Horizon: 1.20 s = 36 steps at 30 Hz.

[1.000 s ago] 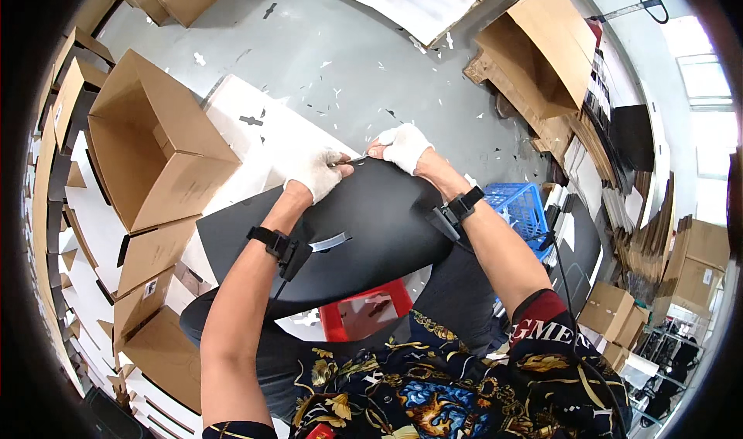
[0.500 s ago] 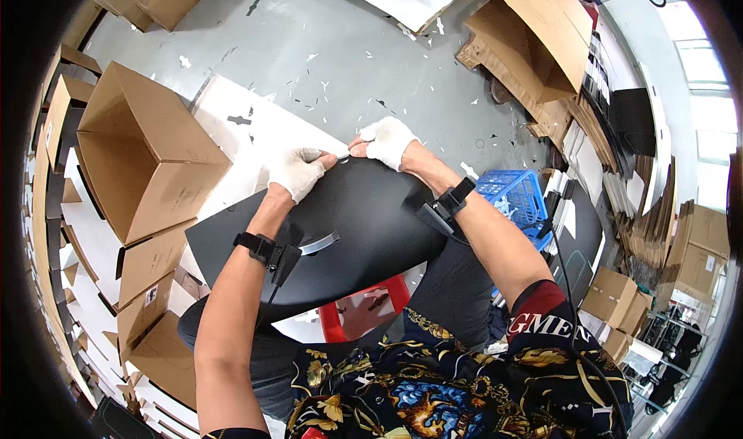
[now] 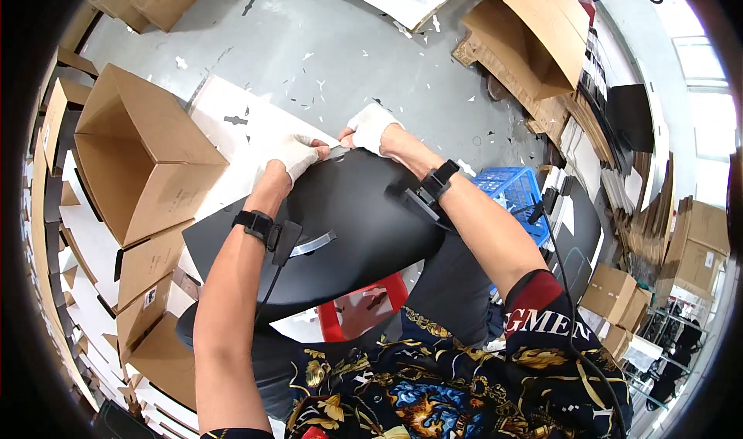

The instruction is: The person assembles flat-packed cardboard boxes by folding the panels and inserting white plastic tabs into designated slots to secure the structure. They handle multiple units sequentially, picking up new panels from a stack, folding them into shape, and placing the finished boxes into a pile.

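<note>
A large, smooth black sheet [image 3: 364, 207] lies bowed across my lap. My left hand [image 3: 296, 157], in a white fingerless-tipped glove, pinches at its far edge with thumb and fingers. Close beside it, my right hand [image 3: 370, 128], gloved the same way, is closed at that edge too. Between the fingertips shows a short pale shiny strip [image 3: 338, 152]; how it is attached is too small to tell. Another curved shiny strip [image 3: 313, 243] sits on the sheet near my left wrist. Both wrists wear black strapped devices.
Open cardboard boxes stand at left [image 3: 147, 168] and far right [image 3: 534, 36]. A white board [image 3: 224, 121] lies beyond the sheet. A blue basket [image 3: 507, 195] is by my right forearm, a red stool [image 3: 364, 311] below the sheet. Scraps litter the grey floor [image 3: 309, 36].
Both hands have shifted slightly left and away from me along with the far edge of the sheet. Their fingers stay pinched close together.
</note>
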Tool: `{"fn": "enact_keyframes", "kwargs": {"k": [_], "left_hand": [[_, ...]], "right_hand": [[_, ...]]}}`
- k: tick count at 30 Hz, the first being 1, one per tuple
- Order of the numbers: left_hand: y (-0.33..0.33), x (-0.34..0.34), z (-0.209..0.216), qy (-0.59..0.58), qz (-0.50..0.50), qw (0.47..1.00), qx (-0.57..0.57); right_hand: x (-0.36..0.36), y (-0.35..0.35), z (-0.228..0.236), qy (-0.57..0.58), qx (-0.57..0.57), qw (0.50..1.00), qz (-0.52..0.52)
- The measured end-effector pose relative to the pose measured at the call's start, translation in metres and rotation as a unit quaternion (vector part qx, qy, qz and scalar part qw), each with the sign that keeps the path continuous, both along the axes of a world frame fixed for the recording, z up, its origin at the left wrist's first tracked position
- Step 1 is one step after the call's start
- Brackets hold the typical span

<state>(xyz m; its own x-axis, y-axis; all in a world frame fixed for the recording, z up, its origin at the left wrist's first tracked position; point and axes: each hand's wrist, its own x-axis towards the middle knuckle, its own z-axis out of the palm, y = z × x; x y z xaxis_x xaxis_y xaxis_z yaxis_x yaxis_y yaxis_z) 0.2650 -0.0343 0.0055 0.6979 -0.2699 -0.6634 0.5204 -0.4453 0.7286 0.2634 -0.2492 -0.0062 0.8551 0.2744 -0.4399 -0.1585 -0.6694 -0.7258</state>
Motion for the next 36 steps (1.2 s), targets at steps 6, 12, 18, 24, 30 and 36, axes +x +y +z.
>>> {"fn": "enact_keyframes", "kwargs": {"k": [6, 12, 18, 24, 30, 36], "left_hand": [[0.004, 0.005, -0.023, 0.034, 0.039, 0.998, -0.043], [0.001, 0.005, -0.028, 0.026, 0.024, 0.999, -0.039], [0.006, -0.013, 0.005, -0.066, -0.004, 0.998, -0.019], [0.004, -0.023, -0.017, -0.245, -0.094, 0.965, 0.017], [0.026, -0.032, -0.015, -0.432, -0.229, 0.864, 0.121], [0.148, -0.051, 0.030, -0.442, -0.061, 0.790, 0.422]], "right_hand": [[0.012, 0.009, -0.004, 0.066, -0.048, 0.997, 0.004], [0.009, 0.010, -0.007, 0.074, 0.013, 0.996, -0.053], [-0.004, -0.009, -0.002, 0.005, 0.056, 0.998, 0.012], [-0.019, -0.011, -0.006, 0.003, 0.072, 0.997, 0.029], [-0.022, -0.018, 0.008, -0.124, -0.019, 0.989, 0.077], [-0.074, -0.108, 0.003, -0.056, -0.079, 0.978, -0.185]]}}
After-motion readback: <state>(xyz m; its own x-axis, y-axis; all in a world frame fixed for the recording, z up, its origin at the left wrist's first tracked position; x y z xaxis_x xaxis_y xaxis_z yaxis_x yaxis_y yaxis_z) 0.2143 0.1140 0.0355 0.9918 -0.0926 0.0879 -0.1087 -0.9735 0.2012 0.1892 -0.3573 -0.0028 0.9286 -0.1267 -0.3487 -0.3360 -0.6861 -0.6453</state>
